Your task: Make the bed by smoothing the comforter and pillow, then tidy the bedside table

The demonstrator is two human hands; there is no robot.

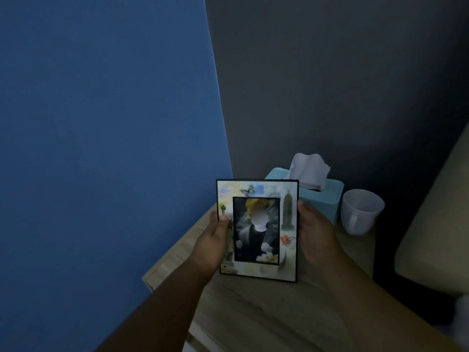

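Two hands, left hand [212, 241] and right hand [316, 233], clasp the upright decorated picture frame [257, 229] over the light wooden bedside table [253, 313], screening the blue tissue box [327, 199] with white tissue [308, 171] behind; right, a white mug [360, 212], contents unseen.

We see a picture frame [257, 229] held upright over the bedside table [279, 313], its front turned toward us; its wide pale border is printed with butterflies, a tower and stamps inside a thin dark edge, around a dark photograph. Whether its lower edge touches the tabletop we cannot tell in this dim light. The table is light wood with a bare front area. At its back stands a pale blue tissue box [327, 199] with a white tissue [308, 171] rising from the slot, and just beside the box stands a white mug [360, 212], upright.
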